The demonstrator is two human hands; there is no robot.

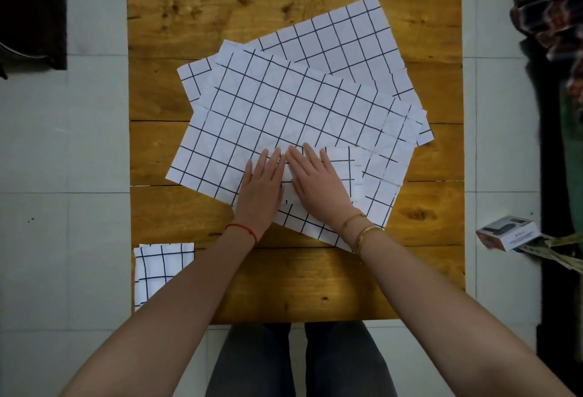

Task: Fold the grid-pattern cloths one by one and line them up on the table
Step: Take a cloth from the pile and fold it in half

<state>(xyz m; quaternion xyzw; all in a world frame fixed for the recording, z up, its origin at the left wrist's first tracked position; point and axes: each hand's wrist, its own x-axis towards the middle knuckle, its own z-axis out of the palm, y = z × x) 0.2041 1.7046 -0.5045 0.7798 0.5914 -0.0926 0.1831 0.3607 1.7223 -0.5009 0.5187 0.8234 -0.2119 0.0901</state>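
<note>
A small folded cloth (339, 172) is being pressed flat on top of the spread pile of grid-pattern cloths (284, 112), directly under both hands. The left hand (263, 185) and the right hand (315, 180) are being laid side by side with fingers straight and flat, nothing being gripped (only pressed), fingertips pointing away from the body. The small piece is lying mostly beneath and to the right of the right hand, so that hand is judged the nearer one for lifting it. One finished cloth (161, 267) is sitting at the bench's (315, 286) near left corner, well apart from the hands, down and to the left. The row is therefore being expected to run rightward along the near edge from that corner.
</note>
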